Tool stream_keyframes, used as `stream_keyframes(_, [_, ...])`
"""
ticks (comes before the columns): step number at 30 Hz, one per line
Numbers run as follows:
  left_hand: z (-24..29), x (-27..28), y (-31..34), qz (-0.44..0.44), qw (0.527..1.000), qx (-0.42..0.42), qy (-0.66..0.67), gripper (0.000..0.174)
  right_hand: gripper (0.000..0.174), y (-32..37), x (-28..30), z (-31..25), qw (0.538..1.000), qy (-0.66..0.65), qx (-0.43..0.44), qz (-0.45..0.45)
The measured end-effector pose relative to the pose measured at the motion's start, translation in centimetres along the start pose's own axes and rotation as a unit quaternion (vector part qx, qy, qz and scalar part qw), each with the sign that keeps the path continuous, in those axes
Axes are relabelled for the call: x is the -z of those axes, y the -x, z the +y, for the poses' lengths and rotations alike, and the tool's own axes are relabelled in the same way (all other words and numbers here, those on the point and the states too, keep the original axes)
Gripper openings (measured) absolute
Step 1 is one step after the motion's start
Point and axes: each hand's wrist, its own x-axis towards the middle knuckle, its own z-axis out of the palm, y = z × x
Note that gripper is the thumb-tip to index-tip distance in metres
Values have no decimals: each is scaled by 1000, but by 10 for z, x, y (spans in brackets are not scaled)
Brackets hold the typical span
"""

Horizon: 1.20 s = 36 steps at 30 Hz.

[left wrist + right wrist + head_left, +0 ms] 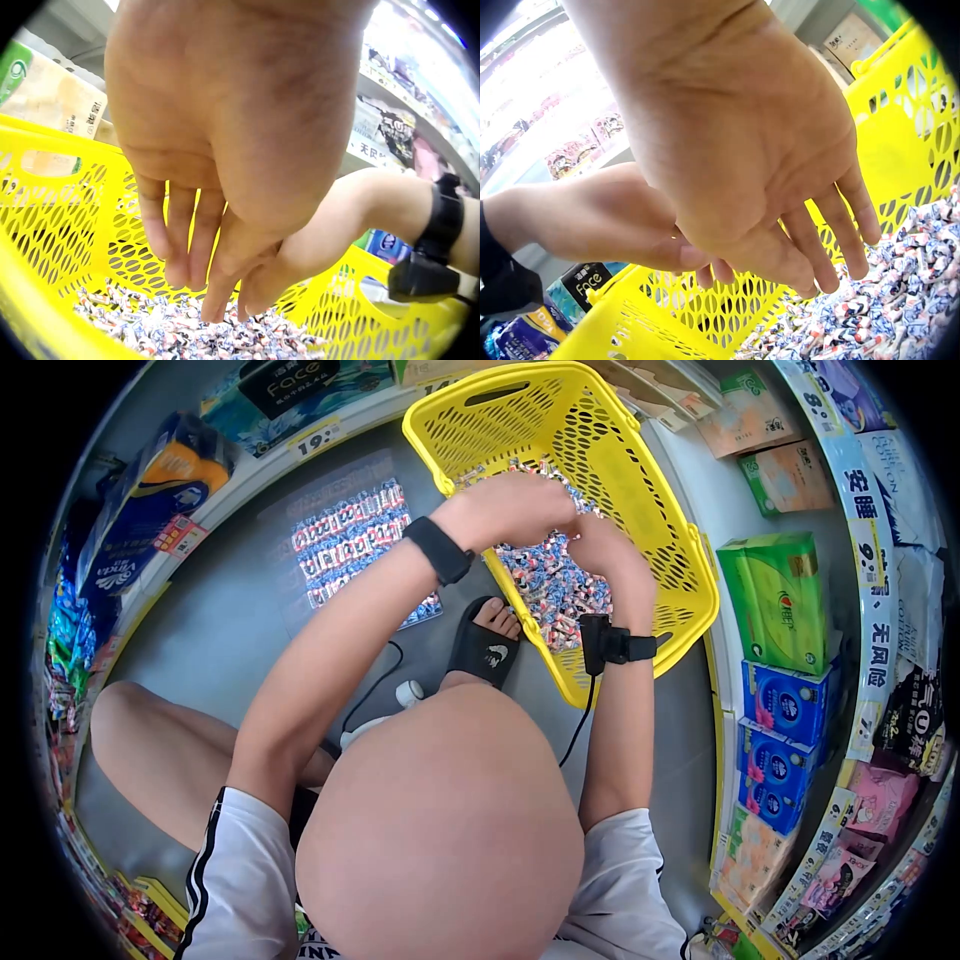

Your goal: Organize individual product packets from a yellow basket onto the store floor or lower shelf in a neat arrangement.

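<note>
Both hands meet over a yellow shopping basket [640, 500] that holds a heap of small wrapped candies [550, 585]. My left hand [232, 127] hangs palm down, its fingers loosely straight and pointing at the candies. Beside it, my right hand [742, 142] also points its relaxed fingers downward, above the heap. Thumb sides of the two hands overlap in the wrist views, and nothing shows in either one. Left of the basket, more wrapped candies [350, 540] lie in neat rows on the floor.
Shelves with tissue packs flank the floor: a green pack [775, 600] and blue packs [780, 700] on the right, a dark blue pack [150, 500] on the left. A sandaled foot [487, 640] stands against the basket's near left side. A thin cable [375, 685] runs along the floor.
</note>
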Motion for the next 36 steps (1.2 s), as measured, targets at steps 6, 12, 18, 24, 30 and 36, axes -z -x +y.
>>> stream_keyframes(6, [-10,-26,-44,-127,984,55,-112,23,45,-28,-29,23,999,-17,-3,-51])
stream_keyframes(12, [-21,-61,-68,-252,959,34,-122,27,44,-47,-59,34,996,6,13,-92])
stream_keyframes(18, [-25,-97,-80,-208,966,51,-147,19,43,-33,-53,29,991,-14,-21,-131])
stream_keyframes(24, [-22,-101,-85,-235,960,86,-123,29,47,-36,-60,31,992,-49,-14,-111])
stream_keyframes(30, [-28,-115,-77,-173,971,94,-135,22,48,-45,-67,44,994,-54,57,-80])
stream_keyframes(36, [-16,-82,-78,-224,962,107,-115,30,55,-37,-63,45,989,-142,45,-22])
